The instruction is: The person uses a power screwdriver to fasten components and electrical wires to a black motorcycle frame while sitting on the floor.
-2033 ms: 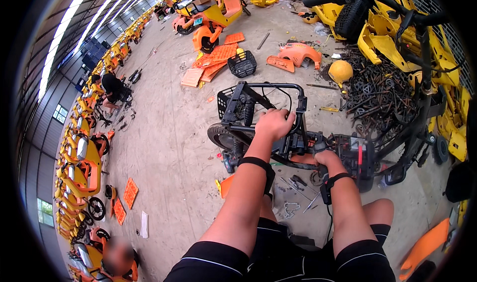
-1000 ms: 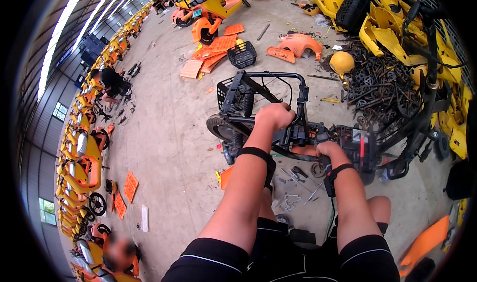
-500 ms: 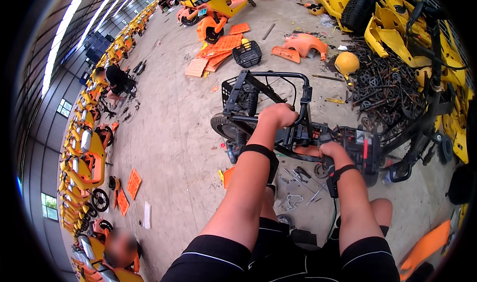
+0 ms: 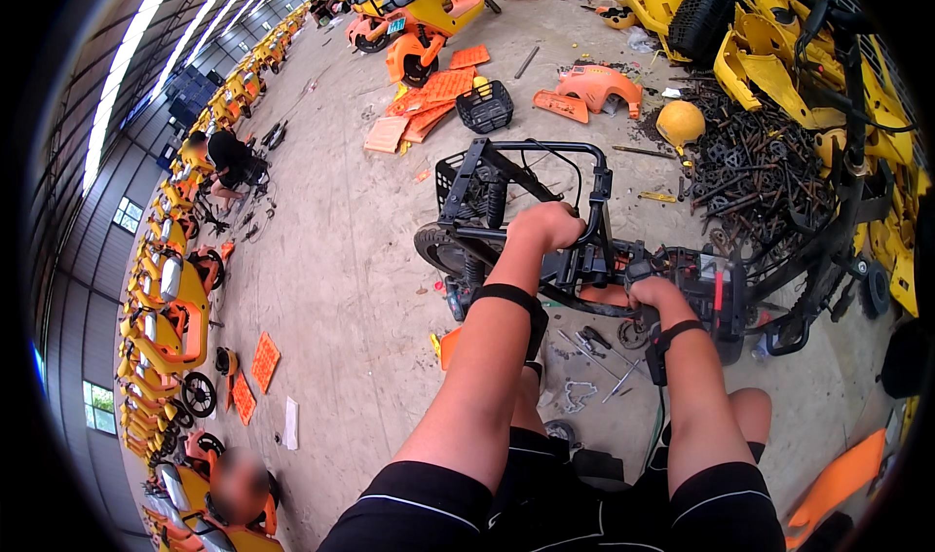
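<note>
Although a blue-green plate (image 4: pixel 396 25) shows on the yellow-and-orange scooter (image 4: pixel 458 5), any writing is too small to read. Black scooter frame (image 4: pixel 604 184) stands on the floor (image 4: pixel 351 289) in front of the person, stripped to tubes; wheel (image 4: pixel 438 250) at its left end, dark housing (image 4: pixel 699 294) with red strip toward the right. Left hand (image 4: pixel 547 226) clamped round a frame tube. Right hand (image 4: pixel 662 294) at the frame's middle, fingertips hidden, can't tell what it grips. Black lattice basket (image 4: pixel 485 112) beside orange panels (image 4: pixel 429 94), contents unclear.
</note>
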Tool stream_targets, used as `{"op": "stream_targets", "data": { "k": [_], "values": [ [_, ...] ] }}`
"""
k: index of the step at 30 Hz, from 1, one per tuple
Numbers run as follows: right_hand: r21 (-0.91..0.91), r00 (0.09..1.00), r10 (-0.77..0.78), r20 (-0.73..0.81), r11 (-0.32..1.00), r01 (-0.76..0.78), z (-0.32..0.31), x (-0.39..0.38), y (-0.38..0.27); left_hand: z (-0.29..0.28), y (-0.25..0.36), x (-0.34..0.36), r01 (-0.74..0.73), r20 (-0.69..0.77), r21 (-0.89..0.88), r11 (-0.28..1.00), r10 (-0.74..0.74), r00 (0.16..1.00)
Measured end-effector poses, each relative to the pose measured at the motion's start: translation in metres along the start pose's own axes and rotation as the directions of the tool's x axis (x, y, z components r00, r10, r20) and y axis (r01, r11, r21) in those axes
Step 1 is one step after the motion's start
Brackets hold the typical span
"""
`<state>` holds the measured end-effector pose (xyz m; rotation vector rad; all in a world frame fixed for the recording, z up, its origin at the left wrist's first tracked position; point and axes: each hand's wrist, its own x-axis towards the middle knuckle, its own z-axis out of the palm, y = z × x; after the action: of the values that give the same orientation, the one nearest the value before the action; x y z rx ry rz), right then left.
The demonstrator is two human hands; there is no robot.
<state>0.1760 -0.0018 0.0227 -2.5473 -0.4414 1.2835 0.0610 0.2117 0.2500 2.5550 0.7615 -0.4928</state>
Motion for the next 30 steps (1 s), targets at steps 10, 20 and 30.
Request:
{"op": "stream_targets", "data": {
  "k": [10,20,30],
  "values": [
    [-0.004,0.999,-0.006,-0.043,1.000,0.006,0.003,-0.002,-0.001,-0.001,0.001,-0.005,0.023,-0.032,0.010,1.000,-0.022,0.999],
    [-0.026,1.000,0.015,-0.008,1.000,-0.015,0.003,-0.007,-0.004,0.001,-0.001,-0.004,0.029,-0.038,0.009,1.000,-0.029,0.999],
    [0.015,0.997,0.051,0.065,0.999,-0.052,0.000,-0.017,-0.002,0.000,0.000,-0.006,0.035,-0.036,0.014,0.999,-0.034,0.999]
  ]
}}
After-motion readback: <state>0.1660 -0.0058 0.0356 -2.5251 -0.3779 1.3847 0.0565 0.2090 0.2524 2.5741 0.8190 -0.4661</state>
